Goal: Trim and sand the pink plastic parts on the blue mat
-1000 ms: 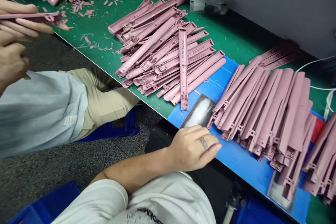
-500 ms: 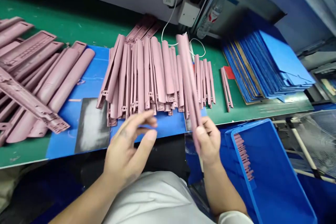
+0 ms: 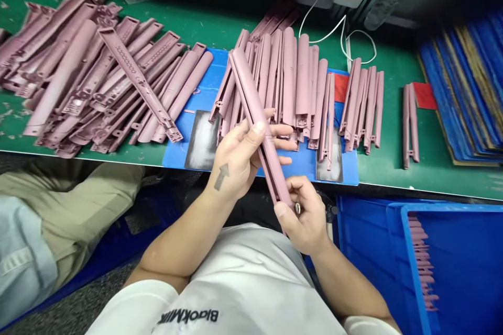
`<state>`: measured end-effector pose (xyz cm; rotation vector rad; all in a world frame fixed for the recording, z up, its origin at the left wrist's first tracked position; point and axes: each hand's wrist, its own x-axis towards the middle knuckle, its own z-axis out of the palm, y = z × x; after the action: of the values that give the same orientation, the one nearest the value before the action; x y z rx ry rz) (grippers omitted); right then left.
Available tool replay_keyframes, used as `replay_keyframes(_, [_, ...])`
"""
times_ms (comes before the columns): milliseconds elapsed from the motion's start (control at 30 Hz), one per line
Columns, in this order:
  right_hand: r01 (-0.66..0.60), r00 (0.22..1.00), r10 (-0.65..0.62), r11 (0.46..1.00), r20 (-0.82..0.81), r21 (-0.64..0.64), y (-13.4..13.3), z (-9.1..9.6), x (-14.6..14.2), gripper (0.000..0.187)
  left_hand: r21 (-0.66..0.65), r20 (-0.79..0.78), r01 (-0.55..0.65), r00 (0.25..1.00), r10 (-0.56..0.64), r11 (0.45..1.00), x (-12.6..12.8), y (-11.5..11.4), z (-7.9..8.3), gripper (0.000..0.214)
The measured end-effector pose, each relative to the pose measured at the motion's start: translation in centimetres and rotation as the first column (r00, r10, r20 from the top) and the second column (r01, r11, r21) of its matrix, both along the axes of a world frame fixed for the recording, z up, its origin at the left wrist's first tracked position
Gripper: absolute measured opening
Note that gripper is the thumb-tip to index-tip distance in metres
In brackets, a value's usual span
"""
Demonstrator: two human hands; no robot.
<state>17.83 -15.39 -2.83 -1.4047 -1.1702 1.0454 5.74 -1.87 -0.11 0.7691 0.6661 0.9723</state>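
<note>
I hold one long pink plastic casing (image 3: 251, 99) slanted up over the table's front edge. My left hand (image 3: 239, 159) grips its middle, thumb on top and fingers round the far side. My right hand (image 3: 304, 214) is closed on its lower end, near my lap. Just behind the casing, a row of similar pink casings (image 3: 294, 78) lies on a blue mat (image 3: 204, 89).
A loose heap of pink casings (image 3: 98, 63) covers the green table (image 3: 393, 178) at the left. Two smaller groups of pink parts (image 3: 363, 99) lie right of the mat. Stacked blue sheets (image 3: 463, 94) sit far right. A blue bin (image 3: 463, 267) stands lower right. A seated person (image 3: 47, 225) is at the left.
The view has swung from the left of the table to the mat. My right hand brought a pink casing in from the right, and my left hand, open before, has closed on its middle.
</note>
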Motion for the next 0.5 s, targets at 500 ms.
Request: replay_keyframes(500, [-0.076, 0.787, -0.180, 0.921, 0.590, 0.383, -0.3, -0.3, -0.8, 0.023, 0.110, -0.007, -0.274, 0.961, 0.277, 0.955, -1.0, 1.6, -0.4, 0.050])
